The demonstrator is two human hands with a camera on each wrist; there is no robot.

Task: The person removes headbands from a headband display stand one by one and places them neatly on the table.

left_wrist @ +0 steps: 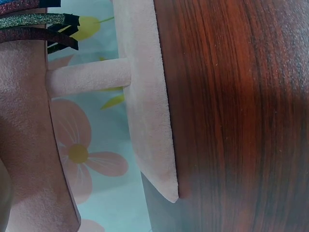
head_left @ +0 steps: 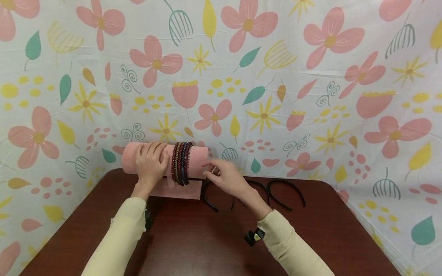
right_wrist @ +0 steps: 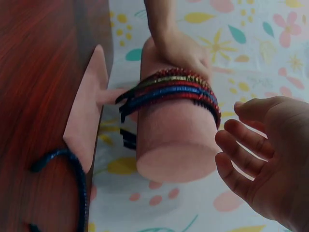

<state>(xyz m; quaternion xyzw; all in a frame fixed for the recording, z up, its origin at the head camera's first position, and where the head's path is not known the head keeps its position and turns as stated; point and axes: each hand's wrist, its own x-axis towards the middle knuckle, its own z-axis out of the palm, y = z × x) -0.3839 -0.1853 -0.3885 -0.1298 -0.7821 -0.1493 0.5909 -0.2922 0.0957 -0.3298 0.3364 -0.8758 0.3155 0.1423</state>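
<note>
A pink padded roll (head_left: 198,157) on a stand carries several glittery headbands (head_left: 181,163), bunched right of its middle; red, gold-green and blue ones show in the right wrist view (right_wrist: 176,92). My left hand (head_left: 150,163) rests over the top of the roll, left of the headbands, fingers draped on the fabric. My right hand (head_left: 226,176) hovers off the roll's right end with fingers loosely bent; in the right wrist view the hand (right_wrist: 270,150) holds nothing. The left wrist view shows the roll (left_wrist: 24,121), its post (left_wrist: 89,77) and base (left_wrist: 145,106), with only a sliver of the hand.
Dark headbands (head_left: 286,182) lie on the brown table (head_left: 193,237) to the right of the stand, one partly behind my right hand. A floral cloth (head_left: 221,76) hangs behind the table's back edge.
</note>
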